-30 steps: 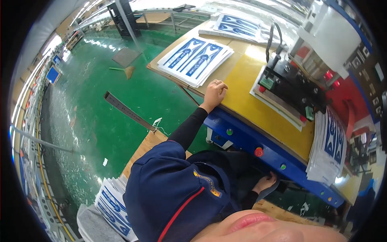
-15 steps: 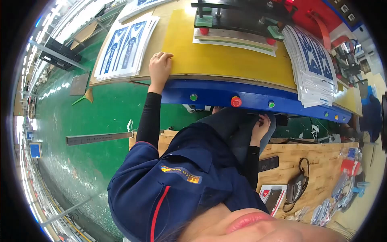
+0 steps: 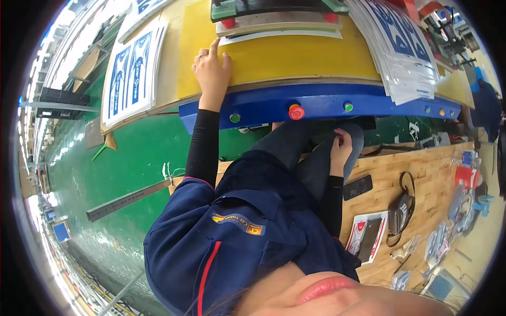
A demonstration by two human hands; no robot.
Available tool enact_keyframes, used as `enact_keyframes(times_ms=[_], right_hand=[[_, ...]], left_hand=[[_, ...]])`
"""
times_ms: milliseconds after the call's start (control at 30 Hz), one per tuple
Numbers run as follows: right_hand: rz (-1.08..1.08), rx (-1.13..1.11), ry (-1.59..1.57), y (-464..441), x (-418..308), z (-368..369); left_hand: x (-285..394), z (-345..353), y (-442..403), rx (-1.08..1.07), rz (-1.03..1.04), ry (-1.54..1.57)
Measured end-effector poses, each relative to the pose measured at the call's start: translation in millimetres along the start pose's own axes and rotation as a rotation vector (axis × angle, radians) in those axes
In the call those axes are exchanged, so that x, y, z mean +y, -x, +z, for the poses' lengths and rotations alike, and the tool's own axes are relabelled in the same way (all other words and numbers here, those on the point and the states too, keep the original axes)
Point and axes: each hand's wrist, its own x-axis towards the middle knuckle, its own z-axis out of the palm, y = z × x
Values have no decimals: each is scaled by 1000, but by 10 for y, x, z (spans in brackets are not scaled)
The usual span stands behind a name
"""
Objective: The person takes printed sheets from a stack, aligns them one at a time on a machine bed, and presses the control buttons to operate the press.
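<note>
My left hand (image 3: 212, 72) reaches over the yellow work surface (image 3: 274, 63) with its thumb and index finger apart and other fingers bent. The index fingertip is at the left corner of a white sheet (image 3: 279, 35) lying under the press plate (image 3: 274, 23); whether it touches cannot be told. Nothing is held in this hand. My right hand (image 3: 341, 149) rests on my thigh (image 3: 316, 142), below the machine's front edge, with its fingers curled in and nothing visible in them.
A blue front panel (image 3: 316, 100) carries a red stop button (image 3: 296, 111) and green buttons. Printed sheets lie in stacks at left (image 3: 132, 76) and right (image 3: 400, 58). A wooden bench (image 3: 421, 168) beside me bears a phone (image 3: 358, 187) and a black bag (image 3: 400, 213).
My left hand has moved forward from the edge of the yellow surface to the white sheet, extending its index finger. My right hand stays on my thigh. The camera view has shifted.
</note>
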Motion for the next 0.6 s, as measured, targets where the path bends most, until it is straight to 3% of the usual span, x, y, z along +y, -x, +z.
enact_keyframes(times_ms=[167,300,400,500,533,600], right_hand=[[13,-41,39,-9,-38,11],[5,-39,54,-1,-86,6],[-37,-26,55,-1,3,15],[-53,-27,58,2,-19,19],[-57,-31,60,0,-55,6],[-47,-41,60,28,-110,-31]], left_hand=[[-114,-78,17,-68,89,-18],[-58,-368,165,-36,399,142],[76,-526,590,-132,557,247],[-187,-730,684,-25,592,46],[-410,-748,604,89,364,103],[-742,-815,281,425,130,187]])
